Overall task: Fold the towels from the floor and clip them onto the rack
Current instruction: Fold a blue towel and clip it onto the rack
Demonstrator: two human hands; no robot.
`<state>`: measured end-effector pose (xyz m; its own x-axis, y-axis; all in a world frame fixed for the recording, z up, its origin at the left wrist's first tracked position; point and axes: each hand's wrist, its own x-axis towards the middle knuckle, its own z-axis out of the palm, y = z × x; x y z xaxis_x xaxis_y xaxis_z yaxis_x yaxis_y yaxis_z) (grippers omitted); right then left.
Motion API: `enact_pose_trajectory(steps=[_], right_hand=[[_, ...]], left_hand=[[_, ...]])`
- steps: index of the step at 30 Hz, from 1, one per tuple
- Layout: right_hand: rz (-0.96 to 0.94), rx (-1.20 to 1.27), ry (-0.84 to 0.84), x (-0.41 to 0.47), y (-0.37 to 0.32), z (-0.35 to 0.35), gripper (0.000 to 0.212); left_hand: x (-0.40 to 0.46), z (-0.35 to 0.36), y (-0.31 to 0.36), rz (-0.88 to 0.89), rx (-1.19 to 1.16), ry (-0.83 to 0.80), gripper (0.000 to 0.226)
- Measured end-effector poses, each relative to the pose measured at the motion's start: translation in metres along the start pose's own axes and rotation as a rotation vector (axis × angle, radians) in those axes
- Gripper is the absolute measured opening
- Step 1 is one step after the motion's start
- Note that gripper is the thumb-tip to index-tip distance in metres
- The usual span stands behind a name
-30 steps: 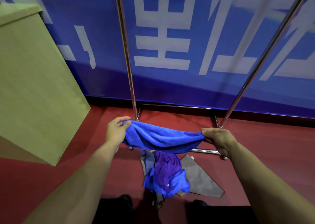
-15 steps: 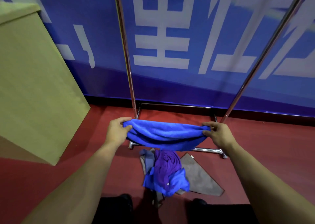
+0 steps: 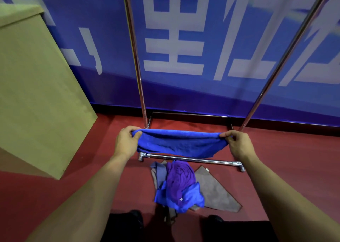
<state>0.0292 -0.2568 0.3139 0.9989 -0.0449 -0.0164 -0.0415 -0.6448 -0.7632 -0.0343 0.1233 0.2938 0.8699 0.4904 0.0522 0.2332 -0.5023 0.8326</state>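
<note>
The floor [image 3: 287, 155] is dark red, and it meets a blue banner [image 3: 211, 87] printed with large white characters that fills the wall behind. A tan board box [image 3: 36, 98] stands at the left, its near corner jutting toward the middle. The metal rack [image 3: 191, 158] stands in front of the banner: two shiny uprights rise out of view, and a low chrome bar of its base lies across the floor just beyond a heap of towels [image 3: 181, 186] (purple on top, blue beneath, grey spread flat underneath to the right). Two dark shoe tips show at the bottom edge.

Both forearms reach forward, well apart, with the backs of the hands facing the camera. The left hand [image 3: 127, 142] pinches the left end of a blue towel [image 3: 178, 143], thumb on top and fingers curled under; the right hand [image 3: 237, 145] pinches the right end the same way, so each grip is clamped on the cloth. The towel is held up in the air and stretched between them, its top edge nearly straight and its body sagging in a shallow fold above the chrome bar, clear of the heap.
</note>
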Motion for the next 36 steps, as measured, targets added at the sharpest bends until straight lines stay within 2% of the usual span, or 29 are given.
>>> enact_pose_trajectory(steps=[8, 12, 15, 20, 22, 26, 30, 33, 36], right_hand=[[-0.064, -0.062, 0.071, -0.009, -0.016, -0.003, 0.039], [-0.06, 0.086, 0.175, -0.009, -0.019, -0.004, 0.033], [-0.088, 0.19, 0.19, -0.01, -0.02, -0.006, 0.025], [-0.14, 0.654, 0.297, -0.014, -0.056, -0.028, 0.013], [-0.186, 0.737, 0.295, -0.015, -0.066, -0.039, 0.012], [-0.204, 0.675, 0.264, -0.019, -0.062, -0.042, 0.015], [-0.228, 0.532, 0.188, -0.013, -0.047, -0.039, 0.018], [-0.259, 0.401, 0.127, -0.014, -0.043, -0.039, 0.031], [-0.257, 0.254, 0.039, -0.014, -0.043, -0.038, 0.046]], left_hand=[[0.005, 0.003, -0.003, 0.042, -0.004, 0.013, 0.015], [0.001, -0.001, 0.003, 0.021, -0.041, 0.044, 0.014], [-0.003, -0.002, 0.01, 0.046, -0.097, 0.083, 0.012], [-0.005, -0.006, 0.033, -0.058, -0.535, 0.046, 0.008], [-0.005, -0.009, 0.039, -0.033, -0.63, 0.056, 0.009], [-0.007, -0.01, 0.043, 0.022, -0.645, 0.038, 0.016], [-0.007, -0.008, 0.037, 0.072, -0.458, -0.013, 0.021], [-0.009, -0.004, 0.044, 0.16, -0.337, -0.036, 0.027], [-0.007, -0.004, 0.042, 0.098, -0.285, -0.077, 0.043]])
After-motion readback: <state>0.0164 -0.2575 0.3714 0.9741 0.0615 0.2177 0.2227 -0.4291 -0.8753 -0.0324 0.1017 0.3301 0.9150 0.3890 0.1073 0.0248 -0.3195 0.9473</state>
